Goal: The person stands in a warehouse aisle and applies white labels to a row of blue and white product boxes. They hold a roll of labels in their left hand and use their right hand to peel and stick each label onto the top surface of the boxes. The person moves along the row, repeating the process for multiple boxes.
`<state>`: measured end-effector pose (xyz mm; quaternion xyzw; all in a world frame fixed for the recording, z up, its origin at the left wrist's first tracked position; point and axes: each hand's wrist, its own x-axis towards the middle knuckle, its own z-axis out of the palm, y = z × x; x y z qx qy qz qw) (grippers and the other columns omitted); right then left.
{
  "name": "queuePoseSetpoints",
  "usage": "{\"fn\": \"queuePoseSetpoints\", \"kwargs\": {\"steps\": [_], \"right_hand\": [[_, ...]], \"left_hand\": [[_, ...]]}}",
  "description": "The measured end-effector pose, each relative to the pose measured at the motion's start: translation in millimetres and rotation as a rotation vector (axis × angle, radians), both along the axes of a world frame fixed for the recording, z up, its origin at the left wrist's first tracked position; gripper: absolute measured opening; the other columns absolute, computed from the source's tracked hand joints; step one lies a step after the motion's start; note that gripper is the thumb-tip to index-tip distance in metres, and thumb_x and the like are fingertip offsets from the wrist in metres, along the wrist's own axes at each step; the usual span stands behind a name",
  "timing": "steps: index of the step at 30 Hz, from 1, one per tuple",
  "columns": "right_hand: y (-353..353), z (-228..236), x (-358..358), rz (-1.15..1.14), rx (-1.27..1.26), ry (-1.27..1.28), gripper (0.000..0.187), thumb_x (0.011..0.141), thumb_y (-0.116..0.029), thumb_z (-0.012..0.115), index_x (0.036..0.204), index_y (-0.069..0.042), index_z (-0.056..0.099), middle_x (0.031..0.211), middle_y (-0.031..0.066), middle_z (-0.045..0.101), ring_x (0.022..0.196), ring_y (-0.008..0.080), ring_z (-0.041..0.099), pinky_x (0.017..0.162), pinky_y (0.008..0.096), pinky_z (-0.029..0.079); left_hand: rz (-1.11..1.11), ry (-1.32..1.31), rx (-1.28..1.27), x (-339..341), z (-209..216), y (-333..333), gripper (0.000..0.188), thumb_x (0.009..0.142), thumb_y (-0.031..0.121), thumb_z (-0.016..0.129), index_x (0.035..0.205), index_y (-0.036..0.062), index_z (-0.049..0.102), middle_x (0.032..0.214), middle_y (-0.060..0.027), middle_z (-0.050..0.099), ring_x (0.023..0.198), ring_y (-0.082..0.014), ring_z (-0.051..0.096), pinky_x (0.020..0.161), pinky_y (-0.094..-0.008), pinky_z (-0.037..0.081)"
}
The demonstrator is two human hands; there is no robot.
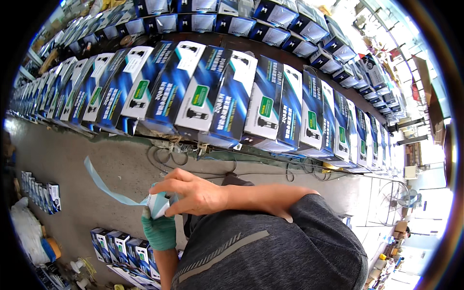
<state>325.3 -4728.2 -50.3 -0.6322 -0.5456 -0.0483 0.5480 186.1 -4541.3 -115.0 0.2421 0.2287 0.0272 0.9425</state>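
My left hand (160,233), in a green glove, is closed round the lower side of a small white and light-blue piece (157,205); I cannot make out whether it is a roll or a packet. From it a pale blue strip (108,189) trails up and to the left, over the floor. My bare right hand (193,194) reaches across my body from the right. Its fingers curl over the top and right side of the same piece, hiding part of it. Both hands are just short of a long row of printed boxes (199,107).
The upright blue, black and white boxes stand along a bench (212,143) ahead; more boxes (195,23) are stacked behind. Cables (232,175) hang below its edge. Boxes (121,249) sit on the floor at lower left, near a white plastic bag (28,226). A fan (394,200) stands right.
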Motion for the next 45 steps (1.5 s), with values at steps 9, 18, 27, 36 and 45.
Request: {"fn": "queuePoseSetpoints", "kwargs": {"steps": [9,18,27,36,45], "right_hand": [[-279.3,48.9,115.3,0.018,-0.082,0.424,0.023,0.094,0.001,0.073,0.113,-0.01,0.077,0.107,0.0084,0.075,0.101,0.0219,0.071,0.088,0.035,0.06],[-475.8,4.5,291.4,-0.415,-0.716,0.497,0.02,0.098,-0.002,0.069,0.117,-0.008,0.072,0.109,0.0043,0.071,0.096,0.0132,0.067,0.09,0.0299,0.054],[-474.6,-49.8,319.4,-0.415,-0.768,0.316,0.026,0.095,-0.005,0.068,0.12,-0.009,0.074,0.119,0.0069,0.073,0.108,0.0241,0.069,0.097,0.0375,0.053],[-466.8,-49.3,297.1,-0.886,-0.693,0.005,0.04,0.099,-0.008,0.069,0.139,-0.01,0.065,0.124,0.0106,0.072,0.106,0.0256,0.073,0.095,0.0379,0.059],[-463.3,-89.4,309.0,-0.716,0.481,1.272,0.04,0.103,-0.006,0.06,0.141,0.001,0.052,0.123,0.0213,0.071,0.108,0.0309,0.073,0.093,0.0389,0.062]], "left_hand": [[0.224,0.045,0.241,48.6,-0.1,-137.4,0.059,0.102,0.04,0.065,0.144,-0.0002,0.056,0.137,-0.0152,0.065,0.127,-0.0301,0.062,0.111,-0.0461,0.049],[0.125,0.059,0.66,49.2,22.8,-210.5,0.067,0.102,0.045,0.063,0.143,-0.0072,0.056,0.136,-0.0182,0.066,0.127,-0.0305,0.064,0.112,-0.0459,0.048],[0.195,0.119,0.668,29.2,28.4,-219.1,0.062,0.103,0.041,0.061,0.141,-0.0083,0.057,0.135,-0.0193,0.067,0.123,-0.0305,0.066,0.109,-0.044,0.05],[0.253,0.162,0.627,27.3,29.0,-235.5,0.066,0.102,0.043,0.065,0.14,-0.0091,0.057,0.134,-0.0196,0.065,0.123,-0.0305,0.065,0.11,-0.045,0.049],[0.06,-0.038,0.767,34.7,37.7,-252.3,0.052,0.1,0.026,0.065,0.14,-0.0063,0.057,0.128,-0.0174,0.069,0.113,-0.0237,0.068,0.102,-0.0385,0.052]]}}
